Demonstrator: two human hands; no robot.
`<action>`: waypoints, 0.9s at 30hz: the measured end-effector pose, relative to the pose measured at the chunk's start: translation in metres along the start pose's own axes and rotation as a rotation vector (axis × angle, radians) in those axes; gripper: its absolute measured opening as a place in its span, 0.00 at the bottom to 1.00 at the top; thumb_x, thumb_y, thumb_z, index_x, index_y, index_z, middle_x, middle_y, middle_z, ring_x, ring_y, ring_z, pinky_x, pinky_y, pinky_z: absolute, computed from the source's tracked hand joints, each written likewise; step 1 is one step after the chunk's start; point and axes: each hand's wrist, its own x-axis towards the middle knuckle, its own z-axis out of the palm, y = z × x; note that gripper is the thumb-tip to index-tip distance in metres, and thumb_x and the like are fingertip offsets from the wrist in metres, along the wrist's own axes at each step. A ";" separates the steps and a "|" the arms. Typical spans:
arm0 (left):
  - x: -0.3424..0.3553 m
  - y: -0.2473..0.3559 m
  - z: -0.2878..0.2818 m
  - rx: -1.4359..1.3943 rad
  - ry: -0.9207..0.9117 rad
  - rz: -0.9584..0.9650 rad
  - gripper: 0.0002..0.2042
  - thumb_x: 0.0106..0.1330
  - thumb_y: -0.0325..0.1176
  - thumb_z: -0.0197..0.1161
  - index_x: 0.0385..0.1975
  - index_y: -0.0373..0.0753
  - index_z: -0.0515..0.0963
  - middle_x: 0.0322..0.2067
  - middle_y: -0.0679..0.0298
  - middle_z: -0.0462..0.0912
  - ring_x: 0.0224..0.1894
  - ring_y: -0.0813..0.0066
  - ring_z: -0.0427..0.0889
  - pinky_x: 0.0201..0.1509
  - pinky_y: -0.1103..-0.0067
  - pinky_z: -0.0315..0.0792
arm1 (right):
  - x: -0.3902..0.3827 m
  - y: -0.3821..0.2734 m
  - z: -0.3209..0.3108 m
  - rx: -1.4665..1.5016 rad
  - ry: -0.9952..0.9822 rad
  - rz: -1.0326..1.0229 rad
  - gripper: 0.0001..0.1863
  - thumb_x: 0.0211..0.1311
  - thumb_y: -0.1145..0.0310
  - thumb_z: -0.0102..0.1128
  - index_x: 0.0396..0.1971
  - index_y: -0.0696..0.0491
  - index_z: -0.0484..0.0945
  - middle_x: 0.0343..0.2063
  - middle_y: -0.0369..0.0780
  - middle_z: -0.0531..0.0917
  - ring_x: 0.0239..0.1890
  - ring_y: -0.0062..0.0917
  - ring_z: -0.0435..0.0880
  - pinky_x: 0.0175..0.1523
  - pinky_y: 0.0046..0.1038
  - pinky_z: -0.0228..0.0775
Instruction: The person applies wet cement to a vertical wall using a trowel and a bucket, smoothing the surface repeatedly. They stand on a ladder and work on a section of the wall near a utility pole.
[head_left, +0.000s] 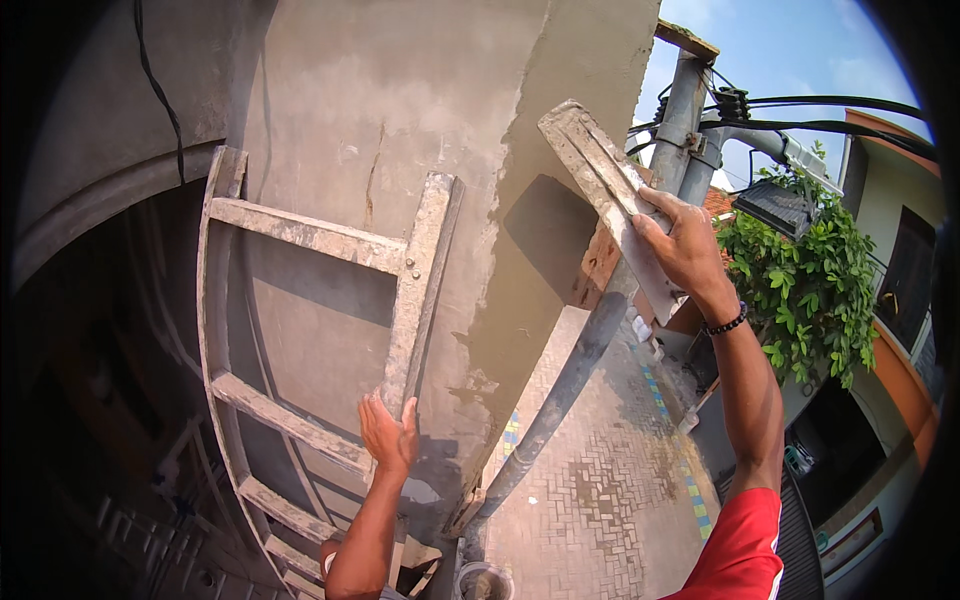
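My right hand [682, 245], with a beaded bracelet at the wrist, is closed on a plastering trowel [585, 160]. The trowel's long blade is caked with dried mortar and tilts up to the left. It is held near the wall's outer corner, and its dark shadow falls on a strip of damp plaster [515, 300]. Lower down, my left hand [388, 435] grips the right rail of a mortar-stained ladder [425, 270] that stands against the grey wall [380, 80]. Part of that hand's grip is hidden behind the rail.
A grey metal pole [570, 385] rises close to the wall corner, with black cables [830, 125] and a lamp [775, 205] at its top. Far below lies a paved lane [590, 500]. A bucket [485, 580] stands near the ladder's foot. Leafy branches [800, 270] hang at right.
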 end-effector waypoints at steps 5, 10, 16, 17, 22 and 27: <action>-0.004 0.003 0.007 0.017 -0.035 -0.019 0.29 0.60 0.47 0.67 0.50 0.28 0.70 0.43 0.45 0.73 0.49 0.44 0.72 0.53 0.61 0.66 | 0.117 0.019 -0.050 -0.276 0.197 -0.020 0.22 0.62 0.60 0.60 0.49 0.62 0.80 0.38 0.53 0.86 0.39 0.38 0.87 0.50 0.32 0.76; -0.002 0.004 0.002 -0.001 -0.010 0.009 0.28 0.60 0.46 0.67 0.50 0.28 0.70 0.42 0.44 0.74 0.48 0.44 0.72 0.52 0.60 0.67 | 0.180 0.028 -0.075 -0.238 0.234 0.030 0.20 0.60 0.60 0.58 0.44 0.58 0.84 0.34 0.53 0.86 0.38 0.41 0.87 0.47 0.35 0.78; -0.003 0.006 0.001 0.023 0.015 0.018 0.28 0.59 0.46 0.68 0.50 0.28 0.71 0.42 0.44 0.74 0.48 0.43 0.72 0.52 0.60 0.67 | 0.165 0.027 -0.036 -0.259 0.071 -0.057 0.17 0.57 0.63 0.59 0.40 0.59 0.84 0.31 0.55 0.85 0.37 0.45 0.86 0.46 0.38 0.77; -0.002 0.006 0.002 0.013 0.016 0.024 0.28 0.60 0.46 0.68 0.50 0.28 0.71 0.43 0.43 0.74 0.48 0.43 0.72 0.52 0.59 0.67 | 0.149 0.020 -0.027 -0.304 0.018 -0.057 0.16 0.57 0.63 0.59 0.40 0.58 0.84 0.32 0.56 0.84 0.37 0.47 0.85 0.47 0.40 0.76; -0.005 0.005 0.000 -0.051 -0.037 -0.053 0.28 0.60 0.45 0.67 0.50 0.28 0.70 0.45 0.42 0.73 0.49 0.42 0.71 0.53 0.59 0.66 | 0.047 -0.006 0.040 -0.466 -0.172 -0.192 0.14 0.58 0.62 0.55 0.32 0.58 0.83 0.24 0.53 0.83 0.29 0.48 0.84 0.38 0.46 0.77; -0.003 0.006 0.000 -0.104 -0.027 0.007 0.28 0.61 0.43 0.66 0.51 0.27 0.68 0.44 0.41 0.73 0.49 0.40 0.71 0.53 0.58 0.65 | -0.049 -0.017 0.083 -0.373 -0.616 -0.263 0.11 0.54 0.67 0.56 0.31 0.59 0.81 0.22 0.52 0.83 0.27 0.44 0.86 0.34 0.42 0.79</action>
